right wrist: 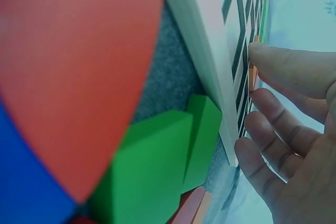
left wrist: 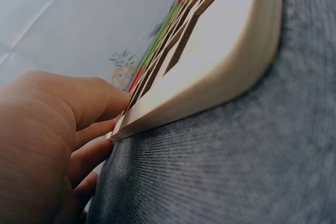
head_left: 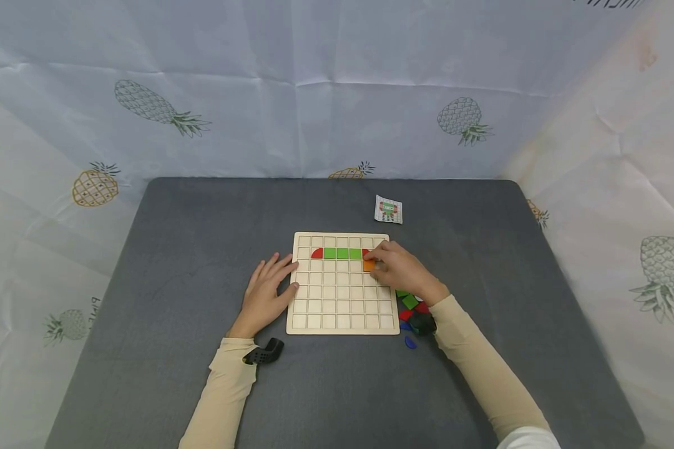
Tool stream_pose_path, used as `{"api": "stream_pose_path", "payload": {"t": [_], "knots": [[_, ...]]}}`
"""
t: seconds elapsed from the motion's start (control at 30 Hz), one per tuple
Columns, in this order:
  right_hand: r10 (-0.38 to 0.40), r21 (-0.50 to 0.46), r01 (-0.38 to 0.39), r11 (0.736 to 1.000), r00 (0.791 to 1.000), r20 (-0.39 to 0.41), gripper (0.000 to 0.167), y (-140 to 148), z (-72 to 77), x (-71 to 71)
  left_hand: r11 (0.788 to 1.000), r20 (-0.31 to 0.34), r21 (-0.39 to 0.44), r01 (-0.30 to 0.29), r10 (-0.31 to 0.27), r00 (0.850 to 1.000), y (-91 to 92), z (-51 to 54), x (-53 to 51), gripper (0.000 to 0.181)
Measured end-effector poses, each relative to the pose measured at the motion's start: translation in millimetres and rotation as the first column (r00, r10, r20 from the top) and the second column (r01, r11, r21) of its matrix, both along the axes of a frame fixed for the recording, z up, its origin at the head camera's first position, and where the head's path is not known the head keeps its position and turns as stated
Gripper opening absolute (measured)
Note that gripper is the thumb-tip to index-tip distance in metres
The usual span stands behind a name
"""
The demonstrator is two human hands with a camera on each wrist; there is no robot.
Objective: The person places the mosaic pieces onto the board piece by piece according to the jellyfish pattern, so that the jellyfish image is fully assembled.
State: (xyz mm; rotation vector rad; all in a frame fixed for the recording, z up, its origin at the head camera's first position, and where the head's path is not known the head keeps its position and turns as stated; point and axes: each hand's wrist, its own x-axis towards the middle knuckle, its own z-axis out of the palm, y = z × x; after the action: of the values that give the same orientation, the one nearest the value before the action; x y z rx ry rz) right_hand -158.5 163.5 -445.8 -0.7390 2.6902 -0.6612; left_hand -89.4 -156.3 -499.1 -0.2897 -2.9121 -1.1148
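Note:
A wooden grid board (head_left: 336, 305) lies on the dark table. Along one upper row are a red quarter-round piece (head_left: 317, 254), several green squares (head_left: 342, 254) and a red piece (head_left: 366, 252) at the right, partly covered by fingers. My right hand (head_left: 400, 269) has its thumb and fingers at an orange square (head_left: 368, 265) just below that red piece; in the right wrist view the orange piece (right wrist: 252, 77) is by the thumb tip. My left hand (head_left: 264, 300) rests with spread fingers at the board's left edge, also touching it in the left wrist view (left wrist: 37, 140).
Loose green (head_left: 410, 302), red (head_left: 406, 315) and blue (head_left: 410, 343) pieces lie right of the board, partly under the right wrist and its dark camera (head_left: 423, 323). A small printed card (head_left: 389, 209) lies behind the board. Patterned cloth (head_left: 326, 125) hangs beyond the table.

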Motion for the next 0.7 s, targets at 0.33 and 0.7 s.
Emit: {"api": "stream_pose_path", "payload": {"t": [0.33,0.7], "knots": [[-0.006,-0.012,0.006,1.0,0.999,0.042,0.038,2.9,-0.7,0.3,1.0,-0.015,0.011,0.008,-0.007,1.0,-0.9,0.7,-0.1,0.049],[-0.036,-0.131,0.044,0.99,0.998,0.06,0.036,15.0,10.6,-0.4,1.0,-0.024,0.012,0.006,-0.006,1.0,-0.1,1.3,0.5,0.05]]}}
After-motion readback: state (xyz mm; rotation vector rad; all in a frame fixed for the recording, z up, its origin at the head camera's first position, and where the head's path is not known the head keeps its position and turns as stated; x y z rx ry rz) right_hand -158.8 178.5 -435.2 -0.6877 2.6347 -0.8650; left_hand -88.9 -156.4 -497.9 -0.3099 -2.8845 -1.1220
